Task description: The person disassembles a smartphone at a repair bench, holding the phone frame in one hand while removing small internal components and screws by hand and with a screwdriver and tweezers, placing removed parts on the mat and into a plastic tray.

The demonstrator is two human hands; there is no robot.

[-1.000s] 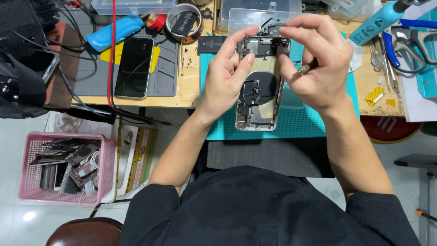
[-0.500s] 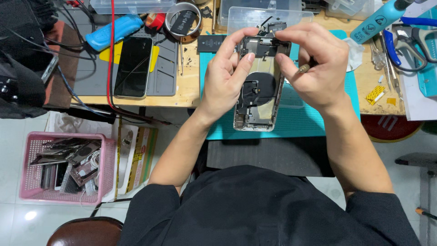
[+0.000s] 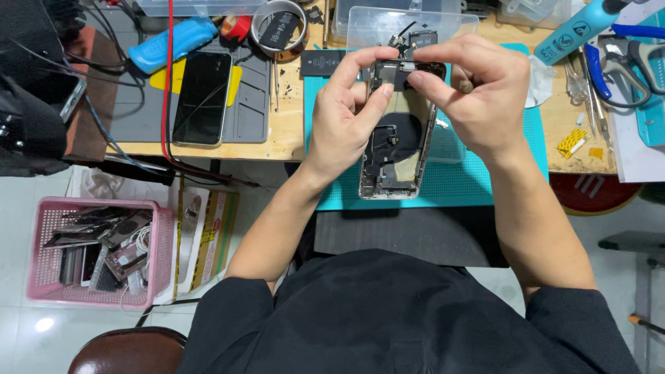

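Over the teal work mat (image 3: 457, 187), the opened phone housing (image 3: 395, 142) has tipped a little upright since a second ago. The left hand (image 3: 346, 118) grips its top edge; the right hand (image 3: 478, 93) pinches a small part there (too small to identify).

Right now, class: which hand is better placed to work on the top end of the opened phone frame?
Probably the right hand: its fingertips pinch at the top of the opened phone frame, while the left hand grips its side, steadying it.

A wooden workbench (image 3: 291, 142) stands over a pale tiled floor (image 3: 28, 208) beside a pink basket (image 3: 41, 208).
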